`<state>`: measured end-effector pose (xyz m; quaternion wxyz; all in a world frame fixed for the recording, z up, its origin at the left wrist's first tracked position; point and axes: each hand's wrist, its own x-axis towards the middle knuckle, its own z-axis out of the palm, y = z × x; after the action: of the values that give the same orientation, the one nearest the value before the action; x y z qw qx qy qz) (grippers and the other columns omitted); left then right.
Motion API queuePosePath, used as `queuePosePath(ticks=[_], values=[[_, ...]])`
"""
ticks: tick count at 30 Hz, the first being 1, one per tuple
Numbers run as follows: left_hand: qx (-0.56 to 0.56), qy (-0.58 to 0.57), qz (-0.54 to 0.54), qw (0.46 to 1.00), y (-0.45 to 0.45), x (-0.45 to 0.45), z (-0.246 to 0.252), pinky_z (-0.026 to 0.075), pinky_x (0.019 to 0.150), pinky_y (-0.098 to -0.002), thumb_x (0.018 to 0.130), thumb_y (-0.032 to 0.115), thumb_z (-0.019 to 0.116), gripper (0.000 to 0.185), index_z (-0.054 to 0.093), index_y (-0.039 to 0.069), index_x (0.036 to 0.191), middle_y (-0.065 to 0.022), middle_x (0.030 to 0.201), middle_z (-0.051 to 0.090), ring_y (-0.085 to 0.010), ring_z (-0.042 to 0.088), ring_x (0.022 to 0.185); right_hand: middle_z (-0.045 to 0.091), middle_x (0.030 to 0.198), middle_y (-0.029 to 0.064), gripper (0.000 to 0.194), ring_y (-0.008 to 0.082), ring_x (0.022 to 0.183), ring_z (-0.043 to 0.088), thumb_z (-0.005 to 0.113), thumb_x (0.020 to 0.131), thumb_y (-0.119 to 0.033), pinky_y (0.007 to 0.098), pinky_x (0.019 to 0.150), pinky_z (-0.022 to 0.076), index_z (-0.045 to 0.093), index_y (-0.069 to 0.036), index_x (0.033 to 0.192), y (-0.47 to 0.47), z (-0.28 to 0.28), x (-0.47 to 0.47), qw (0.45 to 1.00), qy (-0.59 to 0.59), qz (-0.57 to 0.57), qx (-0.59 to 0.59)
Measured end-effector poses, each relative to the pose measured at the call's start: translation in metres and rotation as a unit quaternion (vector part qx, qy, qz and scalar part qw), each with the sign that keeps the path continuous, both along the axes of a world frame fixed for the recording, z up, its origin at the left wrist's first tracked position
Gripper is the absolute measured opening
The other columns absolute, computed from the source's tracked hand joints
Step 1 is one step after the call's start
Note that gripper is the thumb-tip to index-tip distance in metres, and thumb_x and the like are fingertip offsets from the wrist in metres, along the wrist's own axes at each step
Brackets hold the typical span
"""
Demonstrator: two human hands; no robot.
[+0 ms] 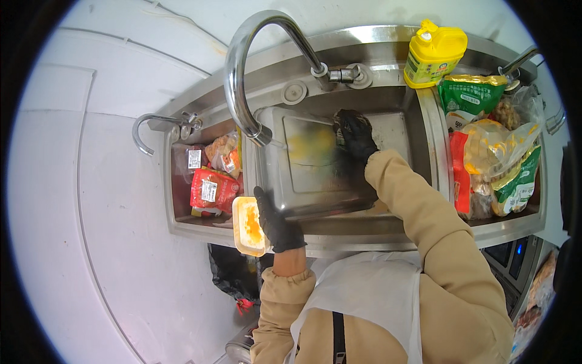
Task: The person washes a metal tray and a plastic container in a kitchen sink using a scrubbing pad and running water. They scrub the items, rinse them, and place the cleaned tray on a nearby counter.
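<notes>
A rectangular stainless steel pan (pixel 313 186) lies tilted in the middle sink basin (pixel 394 132), its flat panel facing up. My right hand (pixel 357 132), in a black glove, grips a dark scouring pad (pixel 340 119) and presses on the pan's right part. My left hand (pixel 278 227), gloved too, is at the pan's near left corner. Its fingers overlap the edge of a white plastic tray (pixel 245 214) with orange residue inside. Whether they grip the tray or the pan cannot be seen. Above the pan's left side arches a chrome faucet (pixel 234 82); a faint streak at its spout looks like water.
The left basin holds packaged food, including a red packet (pixel 223 184). Green and clear food bags (pixel 473 98) fill the right basin. A yellow jug (pixel 436 54) stands on the back ledge. A smaller faucet (pixel 143 136) curves out at left. Below the rim hangs a black bag (pixel 229 273).
</notes>
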<state>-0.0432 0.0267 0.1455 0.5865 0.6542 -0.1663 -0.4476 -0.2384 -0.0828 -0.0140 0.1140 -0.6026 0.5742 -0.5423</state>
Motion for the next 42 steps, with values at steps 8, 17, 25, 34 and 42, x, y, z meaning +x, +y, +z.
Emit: queuePosePath(ticks=[8,17,25,34,42], values=[[-0.050,0.089,0.016,0.995,-0.016,-0.005,-0.004,0.044,0.082,-0.0346,0.081,0.045,0.056,0.047,0.051,0.010,0.113,-0.0052,0.108,0.055,-0.0213,0.053,0.094,0.054,0.108,0.0145,0.030,0.0327,0.099,0.052,0.055,0.078,-0.012,0.0393,0.085,0.0410,0.053,-0.007,0.107,0.070,-0.028,0.036,0.962,-0.208,0.040,0.173],[-0.080,0.173,-0.060,0.980,-0.014,0.049,-0.069,0.034,0.096,-0.0337,0.083,0.014,0.054,0.058,0.028,0.010,0.135,-0.0110,0.132,0.036,-0.0219,0.036,0.118,0.046,0.119,0.0120,0.051,0.0315,0.108,0.042,0.059,0.071,-0.005,0.0411,0.095,0.0339,0.049,-0.014,0.121,0.127,0.106,0.095,0.970,-0.099,0.201,0.091],[-0.093,0.092,0.009,0.991,-0.005,0.016,0.001,0.045,0.081,-0.0372,0.084,0.042,0.054,0.043,0.049,0.012,0.115,-0.0044,0.110,0.051,-0.0200,0.051,0.096,0.043,0.122,0.0133,0.057,0.0313,0.111,0.040,0.059,0.073,-0.002,0.0395,0.097,0.0318,0.041,-0.011,0.127,0.144,0.029,0.046,0.978,-0.089,0.164,0.093],[-0.067,0.108,0.017,0.992,0.013,0.002,0.008,0.045,0.082,-0.0343,0.086,0.034,0.053,0.034,0.054,0.010,0.111,-0.0047,0.104,0.058,-0.0202,0.055,0.092,0.049,0.118,0.0091,0.049,0.0205,0.106,0.048,0.053,0.080,0.004,0.0302,0.090,0.0402,0.039,-0.007,0.126,0.090,-0.067,0.002,0.773,-0.539,0.253,0.220],[-0.149,-0.355,-0.231,0.894,0.038,-0.004,-0.060,0.045,0.082,-0.0317,0.081,-0.003,0.045,0.038,0.049,-0.001,0.118,-0.0107,0.105,0.059,-0.0185,0.055,0.099,0.055,0.107,0.0060,0.038,0.0149,0.088,0.056,0.053,0.086,-0.011,0.0252,0.075,0.0476,0.044,-0.007,0.122,0.091,0.078,-0.005,0.704,-0.623,0.188,0.285]])
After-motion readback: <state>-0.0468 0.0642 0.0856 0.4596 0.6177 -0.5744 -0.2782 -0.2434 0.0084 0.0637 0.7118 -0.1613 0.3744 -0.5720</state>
